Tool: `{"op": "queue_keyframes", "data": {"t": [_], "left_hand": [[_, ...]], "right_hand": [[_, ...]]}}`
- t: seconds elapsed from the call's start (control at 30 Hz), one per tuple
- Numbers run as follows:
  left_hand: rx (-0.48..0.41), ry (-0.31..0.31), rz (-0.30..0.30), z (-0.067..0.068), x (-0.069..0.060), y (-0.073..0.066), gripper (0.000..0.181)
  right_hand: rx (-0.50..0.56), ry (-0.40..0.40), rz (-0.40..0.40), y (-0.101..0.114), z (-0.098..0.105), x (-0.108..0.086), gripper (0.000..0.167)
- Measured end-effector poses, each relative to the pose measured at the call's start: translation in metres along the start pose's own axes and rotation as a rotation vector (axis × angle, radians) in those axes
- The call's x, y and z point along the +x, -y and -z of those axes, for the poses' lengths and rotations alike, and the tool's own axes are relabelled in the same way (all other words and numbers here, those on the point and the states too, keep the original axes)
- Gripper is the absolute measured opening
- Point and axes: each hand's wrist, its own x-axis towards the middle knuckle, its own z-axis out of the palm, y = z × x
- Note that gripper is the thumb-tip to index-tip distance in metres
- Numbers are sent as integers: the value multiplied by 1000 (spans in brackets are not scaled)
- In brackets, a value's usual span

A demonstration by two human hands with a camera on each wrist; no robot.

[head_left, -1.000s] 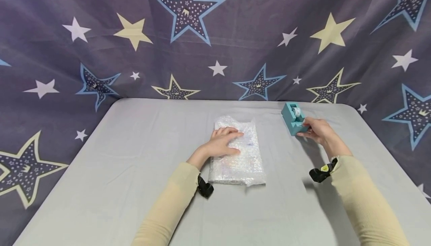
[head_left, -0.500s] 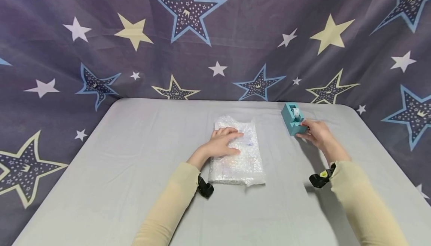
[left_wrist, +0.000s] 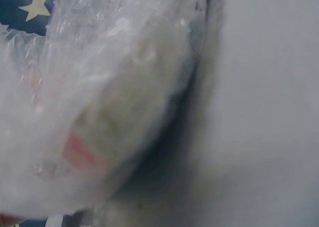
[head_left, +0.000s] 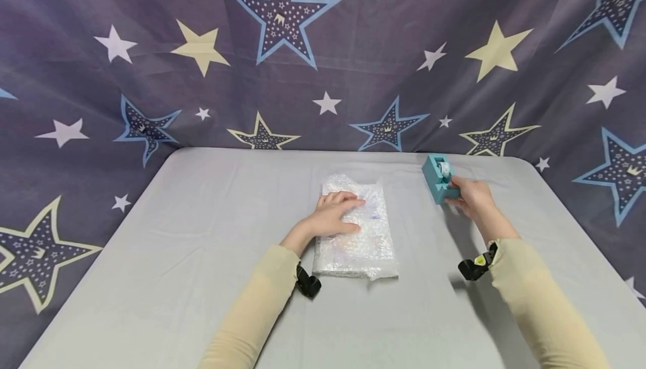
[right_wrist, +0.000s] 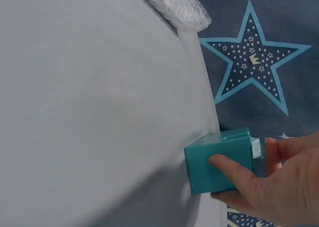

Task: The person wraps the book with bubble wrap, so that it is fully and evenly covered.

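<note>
A bubble-wrapped flat package [head_left: 360, 251] lies at the middle of the table. My left hand [head_left: 333, 217] rests on its upper left part with fingers loosely spread. The left wrist view shows the bubble wrap [left_wrist: 119, 87] close up and blurred. To the right stands a teal tape dispenser [head_left: 435, 181] with a roll of tape [head_left: 444, 169] in it. My right hand [head_left: 474, 196] grips its near end. In the right wrist view, one digit presses the dispenser's front [right_wrist: 199, 170], while others bend by the clear tape end [right_wrist: 256, 148]. Whether they pinch the tape is hard to tell.
A light grey cloth covers the table [head_left: 217, 217]. Behind and beside it hangs a dark curtain [head_left: 323, 66] with printed stars. The dispenser stands near the table's back right edge. Black cameras [head_left: 476, 267] are strapped to both wrists.
My right hand and forearm have shifted slightly left at the dispenser, and the fingers sit differently at its near end. The left hand and the package stay where they were.
</note>
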Motion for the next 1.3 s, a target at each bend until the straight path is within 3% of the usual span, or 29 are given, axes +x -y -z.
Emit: {"op": "queue_keyframes", "data": {"t": [0.1, 0.3, 0.67, 1.0, 1.1, 1.2, 1.3], "left_hand": [[-4, -4, -3, 0, 0, -1, 66], [-6, -10, -11, 1, -1, -1, 65], [16, -11, -3, -1, 2, 0, 65], [5, -11, -9, -1, 1, 0, 65], [5, -8, -9, -1, 0, 0, 65], [10, -6, -7, -2, 0, 0, 65], [9, -11, -6, -1, 0, 0, 65]], "right_hand": [[15, 10, -4, 3, -1, 0, 48], [134, 19, -52, 3, 4, 0, 14], [253, 45, 6, -13, 12, -4, 9], [352, 180, 50, -32, 20, -3, 5], [242, 210, 57, -40, 21, 0, 31], [55, 213, 93, -45, 21, 2, 57], [-84, 203, 125, -46, 21, 4, 65]]}}
